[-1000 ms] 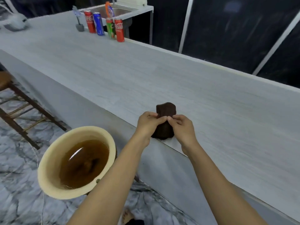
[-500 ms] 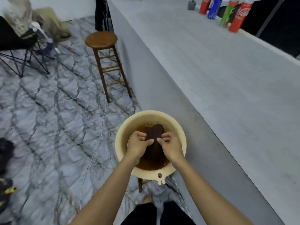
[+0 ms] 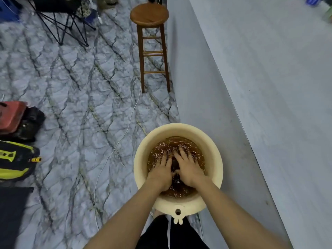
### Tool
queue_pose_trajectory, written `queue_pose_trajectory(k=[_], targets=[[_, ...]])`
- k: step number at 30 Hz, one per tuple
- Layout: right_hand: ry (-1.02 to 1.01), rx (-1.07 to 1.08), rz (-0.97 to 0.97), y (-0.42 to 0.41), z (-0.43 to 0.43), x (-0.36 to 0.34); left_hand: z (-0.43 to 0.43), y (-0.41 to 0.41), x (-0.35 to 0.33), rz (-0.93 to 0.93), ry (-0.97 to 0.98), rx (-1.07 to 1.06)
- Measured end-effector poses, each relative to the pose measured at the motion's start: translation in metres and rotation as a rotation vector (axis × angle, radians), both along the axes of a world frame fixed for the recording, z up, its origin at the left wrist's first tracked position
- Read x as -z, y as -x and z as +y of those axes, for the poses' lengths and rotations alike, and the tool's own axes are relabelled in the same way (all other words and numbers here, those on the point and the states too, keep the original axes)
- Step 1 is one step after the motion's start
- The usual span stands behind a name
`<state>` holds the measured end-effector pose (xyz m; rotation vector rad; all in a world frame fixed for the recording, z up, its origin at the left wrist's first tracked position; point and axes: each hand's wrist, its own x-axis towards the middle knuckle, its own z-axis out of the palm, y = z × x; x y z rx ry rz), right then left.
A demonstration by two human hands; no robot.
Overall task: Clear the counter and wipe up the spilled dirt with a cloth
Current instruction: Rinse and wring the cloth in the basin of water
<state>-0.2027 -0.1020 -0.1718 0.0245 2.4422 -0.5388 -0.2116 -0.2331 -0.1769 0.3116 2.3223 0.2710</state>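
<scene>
A cream plastic basin [image 3: 214, 155] of brown, rippling water stands low beside the counter front. Both my hands are in the water. My left hand [image 3: 160, 170] and my right hand [image 3: 188, 168] lie side by side with fingers stretched forward, pressing the dark brown cloth [image 3: 174, 164] under the surface. Only a dark strip of the cloth shows between the hands; the rest is hidden under them and the murky water. The pale grey counter top [image 3: 269, 87] runs along the right.
A wooden stool [image 3: 149, 14] stands against the counter front farther ahead. A white cable [image 3: 116, 146] trails over the marbled floor. A red bag [image 3: 10, 115] and a black-and-yellow bag [image 3: 16, 159] lie at the left, a folding chair [image 3: 61, 20] behind them. Blurred cans [image 3: 314, 0] show at the top right.
Both hands carried the cloth off the counter edge, over the basin and down into the brown water. My view swung from the counter to the floor and basin.
</scene>
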Motion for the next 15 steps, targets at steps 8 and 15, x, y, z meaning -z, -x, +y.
queue_pose_trajectory(k=[8,15], targets=[[0.22,0.259,0.098,0.03,0.011,-0.004,0.002,0.015,0.002,0.243,-0.41,-0.536],[0.389,0.315,-0.041,0.028,0.022,-0.015,0.003,0.019,-0.002,-0.01,-0.519,-0.646]])
